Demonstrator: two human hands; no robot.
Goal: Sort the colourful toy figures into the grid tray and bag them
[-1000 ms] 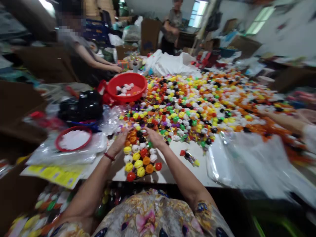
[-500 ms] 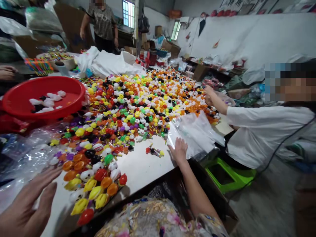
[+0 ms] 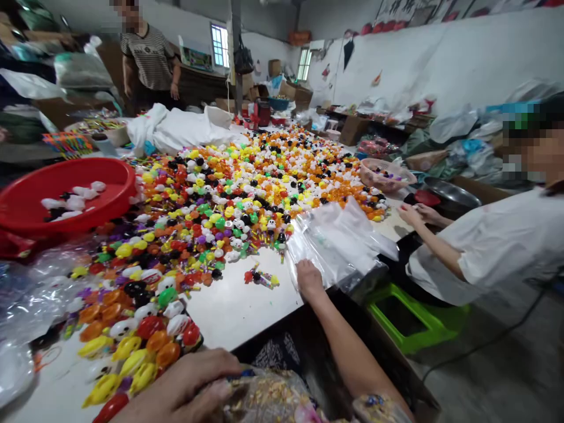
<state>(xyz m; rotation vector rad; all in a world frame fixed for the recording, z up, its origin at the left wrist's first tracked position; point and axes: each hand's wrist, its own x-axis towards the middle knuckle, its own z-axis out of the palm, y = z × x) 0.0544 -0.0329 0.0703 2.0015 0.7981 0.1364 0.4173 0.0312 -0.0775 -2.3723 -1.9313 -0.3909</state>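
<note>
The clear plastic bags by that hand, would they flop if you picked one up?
Probably floppy: the clear plastic bags lie wrinkled and sagging over the table edge. Likely light, being thin and see-through. Their shiny surfaces suggest they may slide apart under the right hand resting on the stack.

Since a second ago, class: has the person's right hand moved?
Yes. The right hand left the sorted toys and now rests rightward on the clear plastic bags at the table edge.

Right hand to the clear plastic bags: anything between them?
Nothing visible. The right hand already rests on the near edge of the clear plastic bags. The small toy cluster lies to its left, apart on the white table.
</note>
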